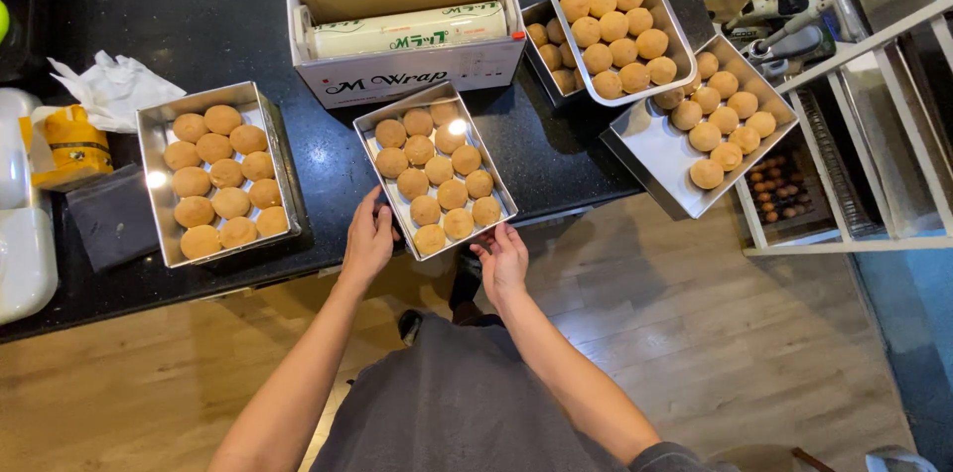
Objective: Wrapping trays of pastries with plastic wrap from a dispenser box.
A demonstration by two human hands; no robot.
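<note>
A rectangular metal tray (369, 150) filled with several round golden-brown dough balls (440, 174) sits at the near edge of a dark counter (218, 5). My left hand (368, 238) grips the tray's near left corner. My right hand (502, 256) holds its near right corner from below. Just behind the tray stands a white box (397, 80) with a roll of cling wrap (407, 30) inside, its cardboard lid open.
A second filled metal tray (154, 134) lies at the left. Three more trays with dough balls (617, 10) are stacked at the right, one (650, 154) overhanging the counter edge. Crumpled tissue (117, 87), a yellow container (71, 142) and a white rack (874, 134) are nearby. Wooden floor below.
</note>
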